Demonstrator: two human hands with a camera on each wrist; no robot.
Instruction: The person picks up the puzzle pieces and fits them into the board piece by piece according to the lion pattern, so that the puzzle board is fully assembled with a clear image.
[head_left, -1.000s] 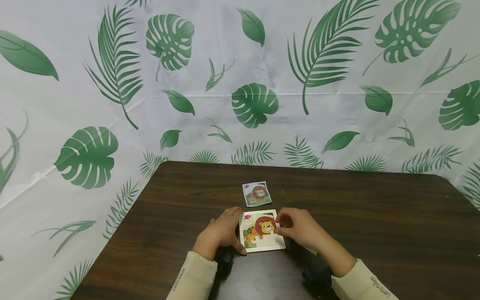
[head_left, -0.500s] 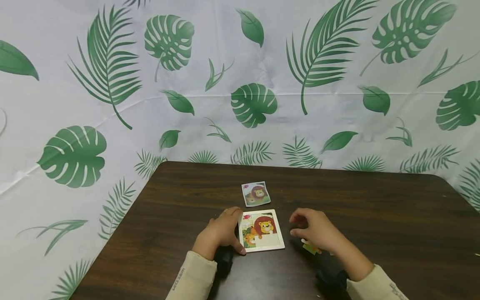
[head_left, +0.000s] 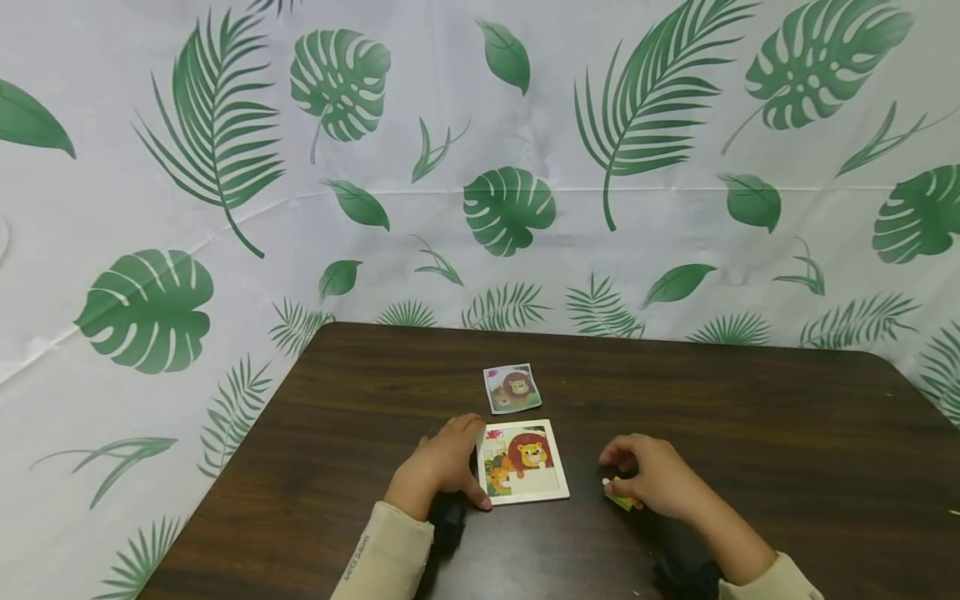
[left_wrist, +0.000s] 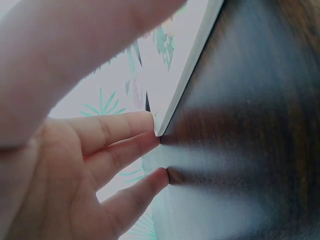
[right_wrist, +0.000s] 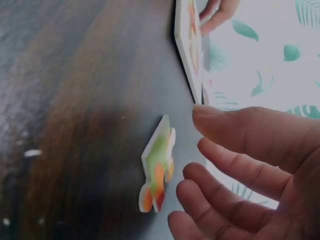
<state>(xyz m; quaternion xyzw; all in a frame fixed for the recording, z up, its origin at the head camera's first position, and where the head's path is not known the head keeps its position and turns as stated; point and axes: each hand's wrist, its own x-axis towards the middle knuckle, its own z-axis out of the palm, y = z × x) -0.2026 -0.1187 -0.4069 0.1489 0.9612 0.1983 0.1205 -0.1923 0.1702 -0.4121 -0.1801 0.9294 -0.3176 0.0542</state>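
Observation:
My left hand [head_left: 447, 460] spans the left side of a square puzzle board [head_left: 562, 490], holding it between the thumb at the near corner and fingers at the far corner. In the left wrist view, several fingertips [left_wrist: 148, 121] meet the corner and the table. The board's lion picture has a bare, pale space at its lower right. To the right, my right hand [head_left: 656, 481] hovers at a loose puzzle piece [right_wrist: 159, 159], green and orange with knobbed edges, lying on the table. The right wrist view shows thumb and fingers apart, the piece outside them.
Behind the board, a small printed card [head_left: 513, 389] with the same lion picture lies on the dark wooden table [head_left: 405, 375]. A white cloth [head_left: 600, 250] with green leaves hangs beyond the table's far edge.
My right hand has moved from the board's right edge, rightward and toward me, to the loose piece, which came into sight. My left hand has stayed at the board.

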